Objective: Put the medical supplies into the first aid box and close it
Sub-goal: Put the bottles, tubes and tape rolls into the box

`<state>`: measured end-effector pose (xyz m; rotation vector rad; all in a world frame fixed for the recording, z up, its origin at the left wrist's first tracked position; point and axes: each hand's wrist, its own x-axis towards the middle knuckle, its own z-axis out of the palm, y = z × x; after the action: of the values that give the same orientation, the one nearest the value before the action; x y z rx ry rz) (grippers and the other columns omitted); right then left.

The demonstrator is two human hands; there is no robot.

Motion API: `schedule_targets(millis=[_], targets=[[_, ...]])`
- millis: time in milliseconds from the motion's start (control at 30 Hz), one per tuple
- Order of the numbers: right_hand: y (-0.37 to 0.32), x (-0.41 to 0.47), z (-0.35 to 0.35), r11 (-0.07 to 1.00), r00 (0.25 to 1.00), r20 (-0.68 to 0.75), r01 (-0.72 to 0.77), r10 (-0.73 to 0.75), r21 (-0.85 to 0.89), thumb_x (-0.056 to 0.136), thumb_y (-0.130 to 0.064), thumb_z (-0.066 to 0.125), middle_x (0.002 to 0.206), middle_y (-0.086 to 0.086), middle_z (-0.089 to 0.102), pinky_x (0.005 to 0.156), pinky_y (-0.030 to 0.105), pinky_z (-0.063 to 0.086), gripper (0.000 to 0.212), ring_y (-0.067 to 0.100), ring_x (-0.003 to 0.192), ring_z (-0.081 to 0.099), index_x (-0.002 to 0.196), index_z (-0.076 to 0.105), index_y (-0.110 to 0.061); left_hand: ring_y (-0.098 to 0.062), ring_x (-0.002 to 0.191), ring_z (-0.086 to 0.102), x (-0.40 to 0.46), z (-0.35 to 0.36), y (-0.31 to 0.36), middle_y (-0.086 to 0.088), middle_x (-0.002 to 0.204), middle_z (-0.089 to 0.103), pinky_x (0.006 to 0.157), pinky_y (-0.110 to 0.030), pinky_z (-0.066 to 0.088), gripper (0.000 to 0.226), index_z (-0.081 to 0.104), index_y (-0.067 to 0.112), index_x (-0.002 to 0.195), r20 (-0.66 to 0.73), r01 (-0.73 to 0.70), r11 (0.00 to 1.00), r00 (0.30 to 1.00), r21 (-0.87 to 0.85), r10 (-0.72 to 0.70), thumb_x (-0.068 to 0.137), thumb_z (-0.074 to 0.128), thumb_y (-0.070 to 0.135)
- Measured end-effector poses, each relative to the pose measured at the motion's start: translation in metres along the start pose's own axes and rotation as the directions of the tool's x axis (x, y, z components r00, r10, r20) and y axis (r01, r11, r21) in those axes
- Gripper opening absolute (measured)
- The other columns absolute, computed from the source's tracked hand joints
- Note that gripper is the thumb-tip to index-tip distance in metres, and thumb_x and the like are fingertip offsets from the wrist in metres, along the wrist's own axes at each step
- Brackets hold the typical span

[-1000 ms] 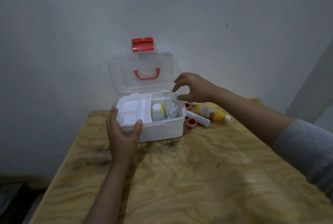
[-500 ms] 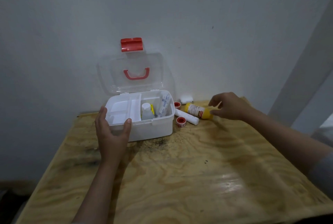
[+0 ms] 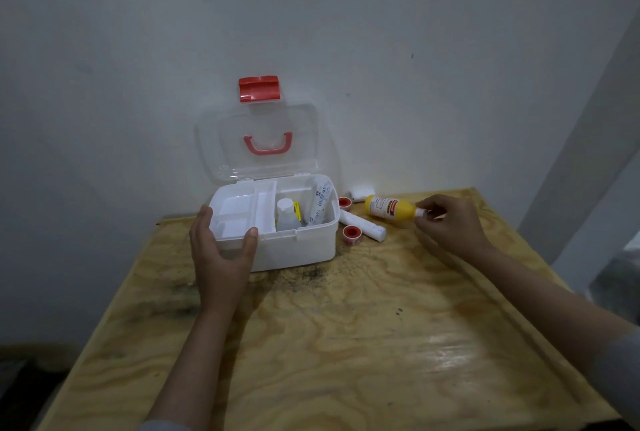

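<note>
The white first aid box [image 3: 304, 247] stands open on the table, its clear lid [image 3: 259, 139] with red handle and latch leaning back against the wall. Inside are a small white bottle [image 3: 286, 214] and a wrapped bandage roll [image 3: 320, 202]. My left hand [image 3: 221, 254] grips the box's front left corner. My right hand [image 3: 450, 222] pinches the white cap end of a yellow bottle [image 3: 389, 208] that lies on its side to the right of the box. Two red-cored tape rolls [image 3: 352, 234] and a white roll [image 3: 363, 227] lie between box and bottle.
The plywood table [image 3: 346, 326] has dark stains in front of the box. A small white item [image 3: 362, 192] lies against the wall behind the yellow bottle. The white wall stands close behind the box; a grey post rises at the right.
My right hand left the bandage roll in the box, moved right and took hold of the yellow bottle's cap end. My left hand stayed on the box.
</note>
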<state>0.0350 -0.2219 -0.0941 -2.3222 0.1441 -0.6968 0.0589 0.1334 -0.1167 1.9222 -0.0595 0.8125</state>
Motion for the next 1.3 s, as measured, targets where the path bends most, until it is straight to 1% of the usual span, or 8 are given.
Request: schedule_targets(millis=[167,267,433,633,900,1033,1200,1300], targets=[[-0.028,0.000,-0.017,0.986,0.988,-0.143,0.072,-0.051,0.148,0.076,-0.011,0.072,0.079,0.003,0.072,0.062,0.011,0.053,0.012,-0.003,0.066,0.064,0.088,0.073,-0.009,-0.011,0.134,0.031,-0.001,0.000,0.001,-0.006,0.146,0.036,0.106,-0.030,0.032,0.081,0.034,0.015,0.140,0.002,-0.004,1.000,1.000,-0.020,0.004,0.074,0.057,0.054],[-0.056,0.002,-0.030,0.960,0.982,-0.177,0.115,-0.071,0.255,0.076,-0.013,0.074,0.081,0.002,0.072,0.064,0.020,0.057,0.012,0.006,0.071,0.066,0.088,0.072,-0.012,-0.014,0.135,0.033,0.000,0.001,-0.001,-0.006,0.145,0.037,0.108,-0.032,0.034,0.081,0.035,0.014,0.140,-0.003,-0.002,1.000,1.000,-0.020,0.002,0.073,0.058,0.053],[-0.100,0.004,-0.035,0.911,0.976,-0.105,0.214,-0.189,0.352,0.076,-0.015,0.075,0.083,0.000,0.071,0.064,0.018,0.056,0.012,0.011,0.073,0.067,0.087,0.071,-0.011,-0.008,0.133,0.030,0.000,0.001,-0.003,-0.003,0.146,0.036,0.108,-0.044,0.038,0.079,0.033,0.018,0.141,0.001,0.012,1.000,1.000,-0.011,-0.012,0.074,0.059,0.054],[-0.126,0.006,-0.006,0.898,0.941,0.032,0.311,-0.337,0.310,0.073,-0.007,0.075,0.079,0.008,0.072,0.063,0.022,0.058,0.013,0.012,0.071,0.068,0.083,0.069,-0.012,-0.008,0.132,0.030,0.000,0.001,0.000,-0.002,0.146,0.036,0.107,-0.045,0.039,0.079,0.032,0.020,0.140,0.004,0.026,1.000,1.000,0.000,-0.026,0.074,0.059,0.054],[-0.150,0.025,0.030,0.932,0.897,0.261,0.320,-0.356,0.173,0.071,-0.017,0.078,0.077,0.004,0.071,0.063,0.017,0.052,0.014,0.013,0.067,0.065,0.080,0.071,-0.009,-0.008,0.131,0.031,0.000,-0.001,0.003,0.000,0.146,0.036,0.103,-0.049,0.042,0.078,0.032,0.024,0.140,0.003,0.042,0.999,0.999,0.022,-0.042,0.074,0.060,0.054],[-0.149,0.027,0.040,0.933,0.850,0.391,0.351,-0.354,0.082,0.071,-0.017,0.078,0.082,0.009,0.074,0.068,0.024,0.054,0.015,0.016,0.071,0.067,0.081,0.071,-0.008,-0.015,0.133,0.033,0.000,-0.002,0.003,-0.001,0.146,0.036,0.101,-0.050,0.044,0.077,0.031,0.026,0.140,0.011,0.041,0.999,0.999,0.030,-0.041,0.075,0.061,0.055],[-0.144,0.029,0.029,0.956,0.873,0.389,0.280,-0.293,0.089,0.074,-0.025,0.076,0.089,-0.001,0.073,0.065,0.015,0.050,0.016,0.010,0.077,0.068,0.086,0.072,-0.015,-0.013,0.133,0.032,0.000,-0.003,0.006,-0.001,0.146,0.036,0.104,-0.048,0.041,0.078,0.032,0.023,0.140,0.014,0.041,0.999,0.999,0.035,-0.041,0.074,0.059,0.056],[-0.131,0.032,0.015,0.975,0.921,0.321,0.208,-0.223,0.079,0.075,-0.023,0.075,0.090,0.000,0.072,0.071,0.024,0.054,0.018,0.013,0.079,0.068,0.089,0.071,-0.013,-0.010,0.132,0.031,0.001,-0.005,0.007,-0.003,0.146,0.036,0.107,-0.046,0.038,0.080,0.034,0.019,0.140,0.025,0.044,0.998,0.999,0.041,-0.045,0.074,0.059,0.056]])
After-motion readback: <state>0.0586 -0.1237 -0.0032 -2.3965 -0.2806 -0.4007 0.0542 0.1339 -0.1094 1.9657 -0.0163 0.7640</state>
